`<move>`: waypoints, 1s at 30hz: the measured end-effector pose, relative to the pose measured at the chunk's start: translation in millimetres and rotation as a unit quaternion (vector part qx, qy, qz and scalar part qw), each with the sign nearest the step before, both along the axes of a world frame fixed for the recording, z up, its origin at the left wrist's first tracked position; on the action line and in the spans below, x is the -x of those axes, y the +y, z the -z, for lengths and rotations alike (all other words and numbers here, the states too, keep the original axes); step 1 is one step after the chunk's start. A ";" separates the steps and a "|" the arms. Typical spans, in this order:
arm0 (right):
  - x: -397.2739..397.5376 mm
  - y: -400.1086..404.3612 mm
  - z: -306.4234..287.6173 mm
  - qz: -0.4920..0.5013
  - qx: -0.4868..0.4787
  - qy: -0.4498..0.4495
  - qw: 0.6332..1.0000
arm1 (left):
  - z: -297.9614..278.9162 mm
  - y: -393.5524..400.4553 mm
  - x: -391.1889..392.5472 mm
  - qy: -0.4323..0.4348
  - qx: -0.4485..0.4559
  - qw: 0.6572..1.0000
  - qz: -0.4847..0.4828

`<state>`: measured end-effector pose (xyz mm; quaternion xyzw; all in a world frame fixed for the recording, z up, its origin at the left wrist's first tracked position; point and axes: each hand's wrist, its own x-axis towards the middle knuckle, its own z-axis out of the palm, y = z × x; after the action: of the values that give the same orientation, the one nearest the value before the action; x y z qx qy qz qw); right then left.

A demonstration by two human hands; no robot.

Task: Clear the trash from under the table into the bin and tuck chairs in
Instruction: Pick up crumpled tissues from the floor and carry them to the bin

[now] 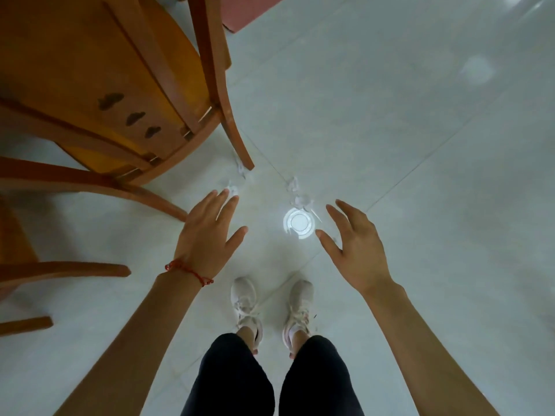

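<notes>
Several crumpled white paper scraps lie on the pale tiled floor. One scrap [242,169] rests against the foot of a wooden chair [126,94], another scrap [232,187] shows just past my left fingertips, and a larger wad [297,190] lies beyond a bright round ceiling-light reflection [299,222]. My left hand [207,235], with a red string on the wrist, is open and spread above the floor. Further right, my right hand [356,247] is open too, beside the reflection. Neither hand holds anything. No bin is in view.
Wooden chair legs [69,270] of a second chair stick in from the left edge. A reddish panel [249,10] sits at the top. My two feet in white shoes [246,307] stand below the hands. Bare tile stretches to the right.
</notes>
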<state>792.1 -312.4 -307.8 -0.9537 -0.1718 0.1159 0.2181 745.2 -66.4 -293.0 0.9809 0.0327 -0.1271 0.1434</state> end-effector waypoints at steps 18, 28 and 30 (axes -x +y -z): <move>-72.6 21.5 329.8 -0.080 0.041 -0.063 0.994 | 339.2 51.7 -51.6 -0.015 0.005 1.000 -0.016; -89.4 25.1 456.5 -0.052 0.010 -0.108 0.993 | 468.3 79.5 -77.3 -0.090 0.035 0.992 -0.085; -89.1 25.7 473.0 -0.068 0.005 -0.131 0.989 | 485.2 86.3 -81.8 -0.113 0.050 0.984 -0.130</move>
<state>881.2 -286.7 -780.8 -0.9477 -0.2630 0.0052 0.1808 827.0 19.9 -778.2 0.9680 0.1370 0.0026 0.2101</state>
